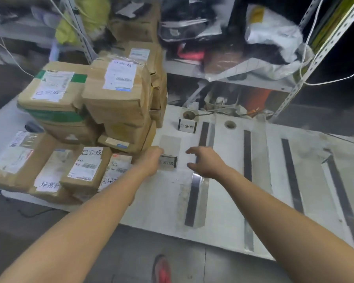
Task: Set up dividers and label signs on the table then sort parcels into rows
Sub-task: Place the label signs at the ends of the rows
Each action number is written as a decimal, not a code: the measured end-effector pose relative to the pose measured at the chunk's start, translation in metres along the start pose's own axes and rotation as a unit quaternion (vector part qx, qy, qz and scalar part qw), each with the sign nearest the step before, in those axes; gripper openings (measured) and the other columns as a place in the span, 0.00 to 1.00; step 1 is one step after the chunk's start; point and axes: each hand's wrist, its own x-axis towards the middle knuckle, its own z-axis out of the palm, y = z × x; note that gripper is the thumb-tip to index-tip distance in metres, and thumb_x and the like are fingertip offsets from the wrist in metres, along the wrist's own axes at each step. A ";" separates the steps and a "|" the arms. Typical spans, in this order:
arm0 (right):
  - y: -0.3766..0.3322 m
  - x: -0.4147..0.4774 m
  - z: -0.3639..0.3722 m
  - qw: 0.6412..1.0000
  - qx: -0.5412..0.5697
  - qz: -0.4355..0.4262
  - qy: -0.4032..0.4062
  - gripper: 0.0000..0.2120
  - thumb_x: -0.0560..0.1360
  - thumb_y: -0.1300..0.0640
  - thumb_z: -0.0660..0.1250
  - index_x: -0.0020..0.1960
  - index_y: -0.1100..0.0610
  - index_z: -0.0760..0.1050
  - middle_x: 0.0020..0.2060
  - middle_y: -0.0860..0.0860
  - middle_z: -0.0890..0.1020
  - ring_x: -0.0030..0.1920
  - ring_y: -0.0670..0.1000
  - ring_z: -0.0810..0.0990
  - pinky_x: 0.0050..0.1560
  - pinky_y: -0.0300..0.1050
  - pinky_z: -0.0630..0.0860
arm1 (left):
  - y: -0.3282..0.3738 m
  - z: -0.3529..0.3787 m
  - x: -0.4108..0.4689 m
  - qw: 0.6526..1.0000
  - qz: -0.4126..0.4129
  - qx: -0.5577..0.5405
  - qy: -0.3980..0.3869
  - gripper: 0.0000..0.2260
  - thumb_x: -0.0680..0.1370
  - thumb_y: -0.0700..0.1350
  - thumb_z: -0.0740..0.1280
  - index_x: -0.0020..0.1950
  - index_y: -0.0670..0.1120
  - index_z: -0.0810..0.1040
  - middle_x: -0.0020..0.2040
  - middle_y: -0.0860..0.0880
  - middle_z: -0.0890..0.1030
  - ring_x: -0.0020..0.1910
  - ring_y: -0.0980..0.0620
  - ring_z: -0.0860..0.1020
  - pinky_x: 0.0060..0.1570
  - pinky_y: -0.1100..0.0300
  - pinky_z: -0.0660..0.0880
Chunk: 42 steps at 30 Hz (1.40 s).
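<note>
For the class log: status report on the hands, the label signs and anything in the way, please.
Left hand on near label sign; right hand open beside it. Far label sign upright. Stacked parcels crowd table left.

Your left hand (pixel 151 160) covers the left edge of the small label sign (pixel 168 161), so its first character is unreadable and you cannot tell whether the fingers grip it. The parcel stack (pixel 102 103) hides the table (pixel 223 201) behind it. The shelf clutter (pixel 223 37) is blurred. The frame's right edge cuts off the outer dividers (pixel 343 201).
</note>
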 end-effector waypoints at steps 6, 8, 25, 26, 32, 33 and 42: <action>0.004 0.013 0.017 0.999 0.033 0.040 -0.005 0.22 0.76 0.54 0.69 0.70 0.52 0.74 0.65 0.50 0.79 0.64 0.52 0.76 0.62 0.47 0.74 | -0.007 0.008 0.027 0.998 0.043 0.035 0.009 0.14 0.74 0.33 0.61 0.53 0.47 0.79 0.51 0.46 0.80 0.51 0.42 0.78 0.44 0.54 0.75; 0.004 0.015 0.019 0.998 0.053 0.044 -0.003 0.23 0.76 0.55 0.69 0.71 0.52 0.73 0.65 0.50 0.79 0.63 0.51 0.77 0.59 0.44 0.73 | -0.009 0.010 0.033 0.998 0.045 0.033 0.014 0.14 0.74 0.34 0.62 0.52 0.50 0.81 0.51 0.47 0.81 0.51 0.42 0.79 0.46 0.54 0.74; -0.004 0.015 -0.021 0.985 0.097 0.005 0.140 0.20 0.74 0.57 0.73 0.66 0.54 0.76 0.59 0.49 0.82 0.55 0.49 0.79 0.57 0.48 0.78 | 0.023 -0.071 0.019 0.979 0.078 -0.142 0.125 0.07 0.80 0.39 0.65 0.54 0.48 0.79 0.52 0.49 0.76 0.52 0.50 0.74 0.53 0.55 0.73; -0.004 0.013 -0.028 0.981 0.105 0.002 0.163 0.18 0.74 0.56 0.74 0.64 0.53 0.78 0.56 0.49 0.83 0.53 0.48 0.80 0.55 0.49 0.79 | 0.027 -0.079 0.016 0.978 0.082 -0.146 0.128 0.07 0.79 0.40 0.65 0.54 0.48 0.79 0.52 0.49 0.77 0.52 0.50 0.74 0.53 0.55 0.74; 0.002 -0.015 -0.072 0.956 0.163 -0.028 0.244 0.10 0.73 0.61 0.73 0.54 0.56 0.82 0.44 0.50 0.84 0.45 0.50 0.81 0.48 0.48 0.80 | 0.075 -0.120 -0.010 0.963 0.133 -0.181 0.148 0.06 0.78 0.39 0.68 0.52 0.48 0.79 0.50 0.50 0.79 0.48 0.54 0.75 0.47 0.65 0.73; 0.007 -0.022 -0.080 0.953 0.170 -0.035 0.250 0.10 0.73 0.62 0.73 0.55 0.57 0.82 0.43 0.50 0.83 0.43 0.50 0.81 0.48 0.46 0.79 | 0.085 -0.124 -0.013 0.961 0.139 -0.185 0.151 0.06 0.78 0.39 0.68 0.52 0.49 0.78 0.49 0.51 0.79 0.47 0.56 0.75 0.45 0.67 0.73; 0.087 -0.095 -0.142 0.925 0.182 -0.097 0.320 0.09 0.70 0.66 0.76 0.50 0.62 0.84 0.40 0.52 0.84 0.35 0.45 0.79 0.40 0.29 0.75 | 0.191 -0.152 -0.022 0.953 0.205 -0.169 0.148 0.07 0.75 0.41 0.73 0.51 0.49 0.84 0.45 0.57 0.82 0.45 0.58 0.79 0.43 0.65 0.75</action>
